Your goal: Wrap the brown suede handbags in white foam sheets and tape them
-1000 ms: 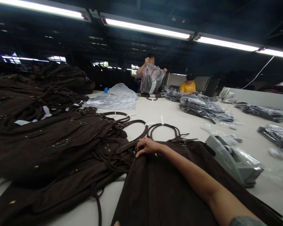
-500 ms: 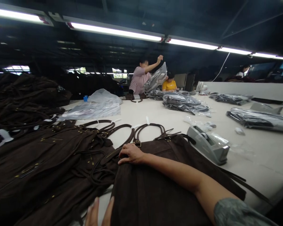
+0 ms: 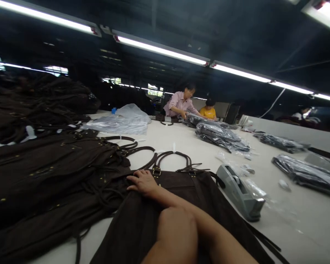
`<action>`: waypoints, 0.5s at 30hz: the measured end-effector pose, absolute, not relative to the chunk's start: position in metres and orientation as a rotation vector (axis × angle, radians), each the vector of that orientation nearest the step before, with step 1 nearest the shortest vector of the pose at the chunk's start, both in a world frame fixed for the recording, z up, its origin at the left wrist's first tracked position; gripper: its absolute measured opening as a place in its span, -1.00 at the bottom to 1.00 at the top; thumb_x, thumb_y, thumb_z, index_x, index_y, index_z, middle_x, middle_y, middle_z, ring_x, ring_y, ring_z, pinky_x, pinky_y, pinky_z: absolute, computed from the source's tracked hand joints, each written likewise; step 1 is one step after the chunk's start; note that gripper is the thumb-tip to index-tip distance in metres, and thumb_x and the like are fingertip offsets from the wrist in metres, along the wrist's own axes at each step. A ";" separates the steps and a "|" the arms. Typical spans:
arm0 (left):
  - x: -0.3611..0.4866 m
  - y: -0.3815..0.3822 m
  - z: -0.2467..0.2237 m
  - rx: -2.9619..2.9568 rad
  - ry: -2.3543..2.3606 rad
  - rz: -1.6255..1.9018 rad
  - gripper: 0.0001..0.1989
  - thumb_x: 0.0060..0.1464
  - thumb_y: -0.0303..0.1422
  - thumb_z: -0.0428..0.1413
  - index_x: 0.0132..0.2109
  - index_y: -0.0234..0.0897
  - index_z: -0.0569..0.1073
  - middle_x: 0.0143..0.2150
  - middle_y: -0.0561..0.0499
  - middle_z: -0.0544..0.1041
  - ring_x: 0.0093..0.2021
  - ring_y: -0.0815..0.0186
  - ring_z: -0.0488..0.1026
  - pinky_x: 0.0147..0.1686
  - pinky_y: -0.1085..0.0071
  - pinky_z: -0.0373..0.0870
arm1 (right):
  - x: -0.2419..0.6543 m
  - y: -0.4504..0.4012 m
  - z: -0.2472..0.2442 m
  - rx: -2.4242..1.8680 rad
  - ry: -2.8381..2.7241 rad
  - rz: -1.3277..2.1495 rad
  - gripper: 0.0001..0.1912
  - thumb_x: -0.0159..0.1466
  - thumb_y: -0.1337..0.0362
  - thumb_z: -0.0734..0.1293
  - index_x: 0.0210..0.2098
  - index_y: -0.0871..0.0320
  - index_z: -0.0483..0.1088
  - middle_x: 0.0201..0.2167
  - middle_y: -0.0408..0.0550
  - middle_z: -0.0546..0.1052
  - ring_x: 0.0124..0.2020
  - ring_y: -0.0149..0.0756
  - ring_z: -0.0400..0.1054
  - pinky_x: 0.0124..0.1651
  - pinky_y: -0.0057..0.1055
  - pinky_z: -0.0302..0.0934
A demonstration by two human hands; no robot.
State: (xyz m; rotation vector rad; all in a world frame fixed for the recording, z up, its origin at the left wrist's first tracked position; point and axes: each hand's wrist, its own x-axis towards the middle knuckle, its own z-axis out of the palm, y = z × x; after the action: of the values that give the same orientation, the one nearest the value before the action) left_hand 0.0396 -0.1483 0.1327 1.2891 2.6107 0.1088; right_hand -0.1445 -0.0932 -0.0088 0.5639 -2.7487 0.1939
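A dark brown bag (image 3: 206,187) lies before me, its looped handles (image 3: 174,153) standing up at its far edge with a white wrap at the top. My right hand (image 3: 143,182) rests on the bag's upper left corner, fingers spread. Just below it, my left hand (image 3: 177,225) is over the bag and against my right forearm; it is blurred and its fingers are hidden. To the left, more dark brown bags (image 3: 57,161) with straps and brass-coloured fittings lie heaped. Right of the bag stands a grey tape dispenser (image 3: 240,192).
Clear plastic bags (image 3: 121,123) lie at the far left of the white table (image 3: 165,137). Plastic-wrapped dark bundles (image 3: 220,135) sit farther back, others (image 3: 305,170) at the right. Across the table are a person in pink (image 3: 181,102) and one in yellow (image 3: 208,111).
My left hand has moved from the bag's near left edge to over its middle. My right hand stays at the corner. The person in pink has lowered the raised arm and plastic.
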 end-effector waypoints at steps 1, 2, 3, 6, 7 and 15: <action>0.039 -0.130 0.145 1.350 2.543 0.167 -0.67 -0.04 -0.61 0.01 -0.13 -0.48 0.55 -0.24 -0.36 0.59 -0.22 -0.04 0.56 -0.27 0.15 0.51 | -0.143 -0.093 -0.008 0.552 -2.754 0.206 -0.45 0.31 -0.12 0.18 0.18 -0.01 0.27 0.06 -0.02 0.39 0.06 -0.16 0.22 0.11 -0.17 0.12; 0.035 -0.113 0.154 1.406 2.512 0.226 -0.72 -0.08 -0.56 0.10 -0.17 -0.44 0.57 -0.26 -0.33 0.60 -0.23 -0.04 0.56 -0.26 0.16 0.51 | -0.142 -0.094 -0.006 0.541 -2.760 0.222 -0.45 0.31 -0.11 0.19 0.19 0.00 0.27 0.06 0.00 0.39 0.06 -0.15 0.22 0.11 -0.17 0.12; 0.028 -0.099 0.161 1.468 2.482 0.294 -0.76 -0.10 -0.52 0.15 -0.21 -0.39 0.58 -0.27 -0.27 0.61 -0.24 0.00 0.56 -0.26 0.19 0.51 | -0.141 -0.094 -0.004 0.531 -2.764 0.239 -0.44 0.31 -0.11 0.19 0.20 0.02 0.26 0.06 0.01 0.39 0.07 -0.15 0.23 0.11 -0.17 0.13; -0.002 -0.074 0.157 1.689 2.445 0.516 -0.78 0.06 -0.44 0.06 -0.19 -0.17 0.57 -0.22 -0.01 0.62 -0.20 0.23 0.55 -0.20 0.39 0.48 | -0.135 -0.095 0.000 0.507 -2.757 0.291 -0.40 0.31 -0.13 0.18 0.22 0.05 0.23 0.05 0.02 0.42 0.07 -0.14 0.25 0.11 -0.16 0.15; -0.012 -0.073 0.147 1.765 2.447 0.593 -0.73 0.13 -0.43 -0.01 -0.12 -0.11 0.54 -0.16 0.06 0.61 -0.14 0.31 0.53 -0.14 0.46 0.46 | -0.133 -0.095 0.001 0.497 -2.751 0.302 -0.38 0.30 -0.14 0.17 0.22 0.06 0.22 0.04 0.02 0.42 0.06 -0.14 0.26 0.11 -0.17 0.16; -0.090 -0.146 -0.017 2.490 2.713 1.033 -0.55 0.21 -0.47 -0.11 0.24 -0.34 0.21 0.13 -0.18 0.44 0.18 0.24 0.35 0.08 0.34 0.39 | -0.154 -0.091 -0.015 0.500 -2.753 0.278 -0.36 0.34 -0.22 -0.05 0.23 -0.04 0.15 0.08 -0.12 0.45 0.10 -0.21 0.28 0.11 -0.19 0.19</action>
State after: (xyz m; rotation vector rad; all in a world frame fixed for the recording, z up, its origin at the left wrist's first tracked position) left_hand -0.0895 -0.1459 -0.0166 2.4899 2.7131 1.0326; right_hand -0.1541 -0.0909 -0.0155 0.5005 -2.7530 0.2777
